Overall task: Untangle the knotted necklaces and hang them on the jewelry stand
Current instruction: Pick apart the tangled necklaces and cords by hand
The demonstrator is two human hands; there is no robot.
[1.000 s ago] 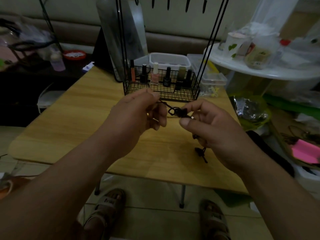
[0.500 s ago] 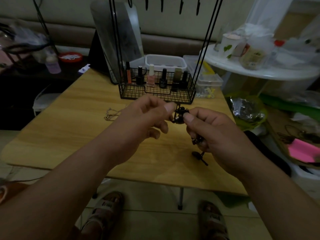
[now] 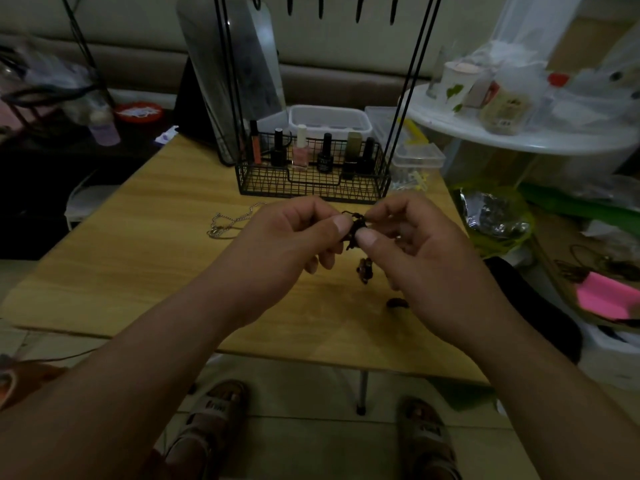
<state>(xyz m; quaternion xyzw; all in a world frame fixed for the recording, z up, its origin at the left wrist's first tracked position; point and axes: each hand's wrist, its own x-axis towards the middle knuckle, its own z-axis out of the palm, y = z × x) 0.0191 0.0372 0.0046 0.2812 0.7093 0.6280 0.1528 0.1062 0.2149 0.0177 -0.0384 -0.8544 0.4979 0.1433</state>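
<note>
Both hands have their fingers [image 3: 341,224] closed in a pinch on one thing: the tangled knot [image 3: 356,226] of a dark cord necklace [image 3: 364,270], held in the air just above the bench [image 3: 138,258]. The left hand [image 3: 287,237] clamps it from the left between thumb and forefinger, and the right hand [image 3: 422,261] does the same from the right. The two thumb tips nearly meet over the knot, so neither hand is the nearer. From the pinch the cord hangs down toward the near right: a beaded part dangles just below the right thumb, and a dark end piece [image 3: 398,303] seems to lie on the bench beside the right wrist. How the strands cross inside the knot is too small and dark to tell. I judge the coming move to be a pull apart along the left-right line between the hands, with the loose tail free below. A silver chain necklace [image 3: 227,225] lies slack on the bench left of the left hand, partly hidden behind it. Straight beyond the knot stands the jewelry stand [image 3: 311,183], its wire basket base holding nail polish bottles [image 3: 300,148]. Its hooks [image 3: 322,8] are high at the far top, with nothing seen hanging from them.
</note>
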